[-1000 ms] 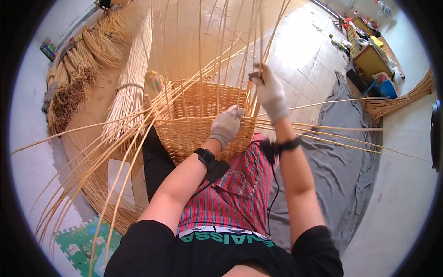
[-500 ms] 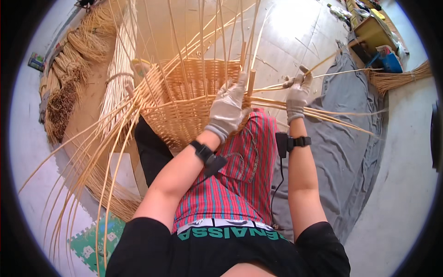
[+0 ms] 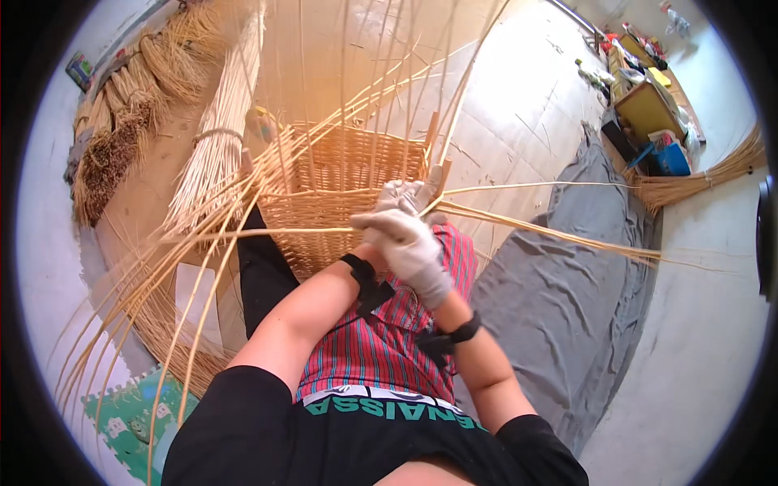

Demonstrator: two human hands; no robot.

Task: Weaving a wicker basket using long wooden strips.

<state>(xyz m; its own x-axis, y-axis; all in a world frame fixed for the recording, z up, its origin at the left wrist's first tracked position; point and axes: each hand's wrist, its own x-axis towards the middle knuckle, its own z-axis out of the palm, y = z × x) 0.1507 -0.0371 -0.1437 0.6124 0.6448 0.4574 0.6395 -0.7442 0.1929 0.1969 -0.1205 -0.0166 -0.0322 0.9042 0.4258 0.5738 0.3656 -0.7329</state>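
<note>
A half-woven wicker basket (image 3: 308, 243) rests tilted at my lap, with tall upright rods and loose rod ends fanning out from its corners. My left hand (image 3: 399, 197), in a pale work glove, grips the near right corner beside a thick corner stake (image 3: 438, 176). Crossing over the left wrist, my gloved right hand (image 3: 412, 251) pinches a wicker rod (image 3: 279, 233) that stretches leftward across the basket's front. The right fingertips are slightly blurred. Several long rods (image 3: 535, 225) stick out to the right from the same corner.
Bundled pale rods (image 3: 219, 154) lie beyond the basket on the left, with darker bundles (image 3: 121, 138) by the wall. Grey cloth (image 3: 559, 283) covers the floor at right, near another rod bundle (image 3: 697, 185) and a blue container (image 3: 671, 158). A green mat (image 3: 134, 413) is at lower left.
My right hand has swung from the right side inward and leftward, crossing over the left wrist, and a rod now runs left from it. The left hand stays at the basket corner.
</note>
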